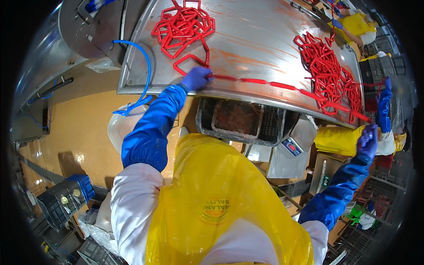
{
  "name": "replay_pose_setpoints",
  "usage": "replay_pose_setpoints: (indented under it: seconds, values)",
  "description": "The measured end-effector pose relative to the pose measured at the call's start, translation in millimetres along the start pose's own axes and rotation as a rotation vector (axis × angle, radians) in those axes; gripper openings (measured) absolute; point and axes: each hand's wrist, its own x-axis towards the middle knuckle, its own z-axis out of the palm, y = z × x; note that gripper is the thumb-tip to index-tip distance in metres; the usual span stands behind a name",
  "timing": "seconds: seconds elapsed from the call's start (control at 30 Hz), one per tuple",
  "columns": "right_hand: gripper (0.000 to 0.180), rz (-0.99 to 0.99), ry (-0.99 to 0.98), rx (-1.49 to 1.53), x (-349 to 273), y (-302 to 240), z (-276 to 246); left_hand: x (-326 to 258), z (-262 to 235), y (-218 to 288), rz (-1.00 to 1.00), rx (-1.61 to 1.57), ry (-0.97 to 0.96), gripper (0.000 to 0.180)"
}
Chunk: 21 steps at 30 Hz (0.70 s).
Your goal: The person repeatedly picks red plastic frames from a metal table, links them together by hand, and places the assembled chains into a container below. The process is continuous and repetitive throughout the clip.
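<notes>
A string of red sausage links (282, 85) stretches along the near edge of a steel table (256, 39). My left hand (197, 78), in a purple glove, is closed around the string close to the table's near left part. Out past the table's right end, my gloved right hand (367, 140) is closed at the string's other stretch, its grip partly hidden. Beyond my left hand the links run on to a tangled heap of red sausages (185, 28). A larger sausage heap (324, 66) covers the table's right end.
Below the table edge stands a black crate (240, 121) with pale pinkish contents, beside a scale (291, 146). A blue hose (148, 66) hangs at the left over a white tub (121, 128). Co-workers in yellow aprons (338, 139) are at the right; one blue sleeve (384, 106) reaches near my right hand.
</notes>
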Motion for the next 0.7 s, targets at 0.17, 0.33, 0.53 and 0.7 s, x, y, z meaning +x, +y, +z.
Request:
replay_pose_setpoints:
  seconds: [0.17, 0.33, 0.53, 0.7]
  values:
    - [0.021, -0.046, 0.124, -0.220, 3.7, 37.0, 25.6, 39.3, -32.8, 34.1, -0.346, -0.041, -0.062, 0.029]
    - [0.042, 0.436, -0.123, -0.503, 35.3, 265.6, 114.7, 56.5, 15.1, 206.2, -0.043, -0.115, -0.161, 0.034]
    - [0.023, 0.545, -0.002, -0.460, 152.0, 376.0, 73.7, 33.1, 42.1, 196.0, -0.044, -0.199, -0.316, 0.031]
    - [0.035, -0.023, -0.194, -1.017, 256.4, 289.7, 135.9, 10.6, 4.6, 106.8, -0.070, 0.096, -0.381, 0.029]
